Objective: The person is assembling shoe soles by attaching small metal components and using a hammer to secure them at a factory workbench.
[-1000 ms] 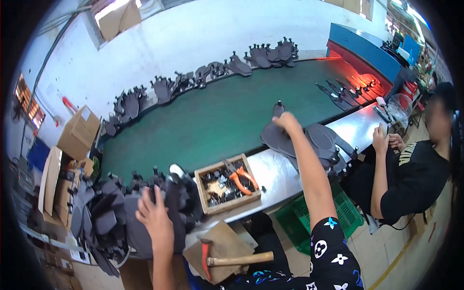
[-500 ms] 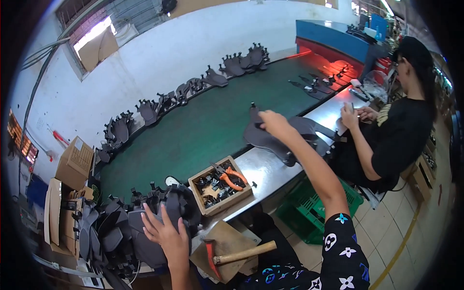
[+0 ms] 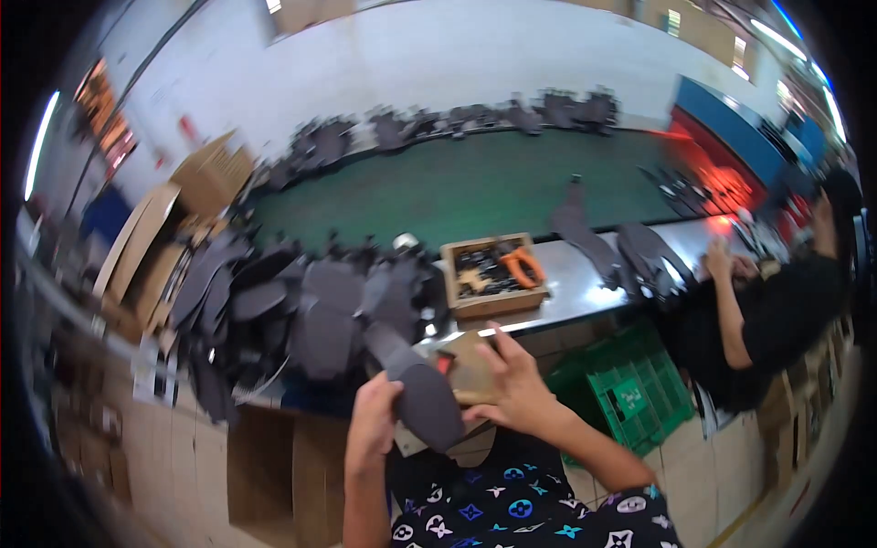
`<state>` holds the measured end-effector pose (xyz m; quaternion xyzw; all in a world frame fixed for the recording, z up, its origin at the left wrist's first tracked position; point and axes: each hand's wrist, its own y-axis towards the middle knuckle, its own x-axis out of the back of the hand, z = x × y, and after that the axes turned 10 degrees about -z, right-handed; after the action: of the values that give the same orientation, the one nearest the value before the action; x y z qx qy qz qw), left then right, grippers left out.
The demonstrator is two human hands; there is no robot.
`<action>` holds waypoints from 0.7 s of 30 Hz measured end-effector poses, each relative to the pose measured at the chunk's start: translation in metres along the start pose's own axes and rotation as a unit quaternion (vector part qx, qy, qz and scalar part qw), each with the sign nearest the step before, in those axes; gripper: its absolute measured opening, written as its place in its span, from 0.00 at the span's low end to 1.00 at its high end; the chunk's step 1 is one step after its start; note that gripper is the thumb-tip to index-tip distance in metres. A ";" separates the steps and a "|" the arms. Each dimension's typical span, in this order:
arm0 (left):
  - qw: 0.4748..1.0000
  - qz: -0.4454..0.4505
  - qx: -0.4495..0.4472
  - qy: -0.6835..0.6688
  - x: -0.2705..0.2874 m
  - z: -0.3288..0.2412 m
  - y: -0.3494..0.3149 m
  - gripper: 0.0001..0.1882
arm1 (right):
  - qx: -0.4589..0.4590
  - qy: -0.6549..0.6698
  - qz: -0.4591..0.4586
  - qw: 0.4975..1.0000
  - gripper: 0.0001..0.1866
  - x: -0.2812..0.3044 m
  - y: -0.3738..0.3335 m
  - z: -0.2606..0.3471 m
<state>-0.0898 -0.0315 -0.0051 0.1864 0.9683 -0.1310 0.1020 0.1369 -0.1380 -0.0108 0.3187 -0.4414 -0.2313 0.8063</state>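
A dark grey sole-shaped piece point(image 3: 422, 397) is tilted in front of my body, its narrower end pointing up toward the pile. My left hand point(image 3: 373, 416) grips its left edge, thumb on the face. Close to its right side, my right hand point(image 3: 516, 388) has its fingers apart; whether the thumb touches the edge I cannot tell. Behind that hand lies a tan board point(image 3: 470, 352), with a bit of the hammer's red head point(image 3: 445, 363) showing. A heap of similar dark pieces point(image 3: 324, 320) lies on the bench to the left.
A wooden box point(image 3: 493, 306) of small black parts holds orange-handled pliers point(image 3: 523, 267). More dark pieces point(image 3: 585, 242) lie on the metal bench edge. A green conveyor belt point(image 3: 438, 192) runs behind. At right sits a co-worker point(image 3: 776, 320), near a green crate point(image 3: 630, 388).
My view has swung. My right hand has come back from the pieces on the right to my front. My left hand has left the heap and now holds a sole-shaped piece.
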 end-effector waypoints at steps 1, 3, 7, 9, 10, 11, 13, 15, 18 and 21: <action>1.000 0.010 -0.013 -0.007 -0.010 -0.001 -0.010 0.15 | -0.044 -0.045 0.042 0.997 0.45 -0.001 -0.027 -0.012; 1.000 0.009 0.019 -0.017 -0.013 0.008 -0.027 0.16 | -0.218 -0.112 0.218 0.945 0.35 0.002 -0.081 -0.029; 0.994 -0.018 0.031 0.099 -0.022 0.043 -0.042 0.15 | -0.275 -0.150 0.113 0.943 0.14 0.041 -0.153 -0.041; 0.837 -0.102 -0.189 0.504 -0.037 0.051 -0.047 0.19 | -0.364 -0.108 0.107 0.919 0.10 0.061 -0.187 -0.042; 0.740 -0.164 -0.125 0.640 -0.052 0.043 -0.051 0.24 | -0.442 -0.061 0.100 0.889 0.06 0.069 -0.203 -0.040; 0.740 -0.158 -0.130 0.641 -0.063 0.033 -0.048 0.24 | -0.446 -0.063 0.093 0.888 0.06 0.075 -0.224 -0.037; 0.684 -0.204 -0.311 0.627 -0.073 0.017 -0.036 0.28 | -0.511 0.070 -0.035 0.856 0.07 0.083 -0.258 -0.031; 0.704 -0.140 -0.385 0.580 -0.076 0.006 0.012 0.19 | -0.482 0.116 -0.206 0.844 0.09 0.084 -0.215 -0.007; 0.624 -0.043 -0.474 0.620 -0.095 0.004 0.118 0.14 | -0.622 0.266 -0.226 0.701 0.09 0.088 -0.187 -0.008; 0.500 0.127 -0.447 0.731 -0.114 0.000 0.191 0.11 | -0.582 0.245 -0.224 0.743 0.10 0.069 -0.181 -0.032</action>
<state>0.0881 0.1012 -0.0179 0.2668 0.5932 0.5165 -0.5569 0.1826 -0.2978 -0.1146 -0.0768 0.0760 -0.5308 0.8406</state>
